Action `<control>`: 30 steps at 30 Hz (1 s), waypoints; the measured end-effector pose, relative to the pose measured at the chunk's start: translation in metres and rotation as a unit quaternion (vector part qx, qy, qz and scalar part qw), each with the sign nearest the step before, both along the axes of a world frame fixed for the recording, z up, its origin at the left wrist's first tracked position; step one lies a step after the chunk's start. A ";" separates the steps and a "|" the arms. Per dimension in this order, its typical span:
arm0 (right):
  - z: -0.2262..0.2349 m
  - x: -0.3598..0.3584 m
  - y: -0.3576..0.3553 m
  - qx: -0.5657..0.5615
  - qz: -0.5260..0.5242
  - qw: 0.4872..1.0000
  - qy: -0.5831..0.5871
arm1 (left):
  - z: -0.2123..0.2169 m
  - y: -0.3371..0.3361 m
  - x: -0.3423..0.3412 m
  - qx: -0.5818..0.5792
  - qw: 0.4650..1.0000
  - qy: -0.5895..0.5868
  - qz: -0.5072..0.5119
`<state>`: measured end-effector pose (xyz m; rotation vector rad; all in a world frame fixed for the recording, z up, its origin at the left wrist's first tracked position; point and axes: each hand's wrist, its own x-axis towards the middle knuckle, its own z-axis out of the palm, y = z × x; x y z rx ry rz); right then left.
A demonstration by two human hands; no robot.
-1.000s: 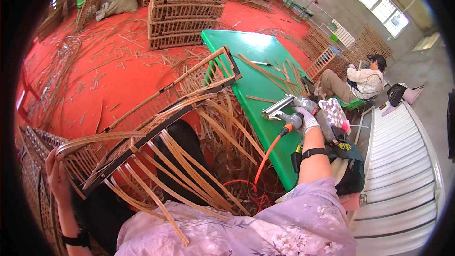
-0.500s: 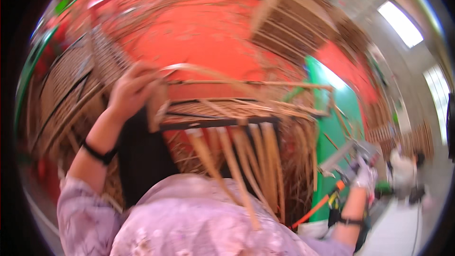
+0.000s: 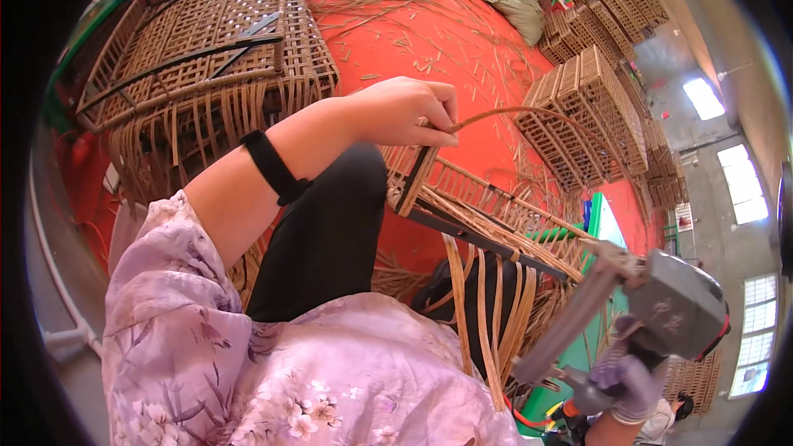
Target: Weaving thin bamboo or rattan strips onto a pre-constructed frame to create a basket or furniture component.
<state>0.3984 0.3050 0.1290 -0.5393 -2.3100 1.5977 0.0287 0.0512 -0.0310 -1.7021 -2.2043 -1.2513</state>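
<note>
My left hand point(image 3: 405, 111) is closed in a pinch on the end of a long brown rattan strip point(image 3: 562, 118). From there the strip arches right and down toward the stapler. Below that hand lies a partly woven rattan panel point(image 3: 471, 234) with a dark bar along its near side. Loose strips point(image 3: 487, 314) hang from the bar toward my lap. My right hand point(image 3: 628, 380), in a pale glove, grips the handle of a grey air stapler point(image 3: 681, 306). The stapler's nose is by the panel's right end. Motion blurs this hand and the tool slightly.
A large woven rattan piece point(image 3: 194, 58) with dark metal bars stands at the left. Stacked rattan pieces point(image 3: 582, 120) rise at the back right. Cut strips litter the red floor point(image 3: 388, 41). An orange hose point(image 3: 529, 423) runs beside the stapler; another person point(image 3: 658, 423) is at lower right.
My left hand has moved right, drawing the strip's end over the panel. The stapler has come closer to the panel's right end. The view has turned, and the panel now slants down to the right.
</note>
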 end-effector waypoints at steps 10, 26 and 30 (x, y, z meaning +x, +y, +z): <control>-0.023 -0.123 -0.101 0.028 0.114 0.973 -0.199 | -0.016 -0.003 -0.006 0.024 0.999 -0.028 -0.018; -0.056 -0.139 -0.087 0.132 0.097 0.971 -0.174 | -0.022 0.000 -0.009 0.044 0.990 -0.120 -0.057; -0.052 -0.147 -0.101 0.092 0.114 0.974 -0.173 | -0.024 0.000 -0.009 0.054 0.991 -0.104 -0.060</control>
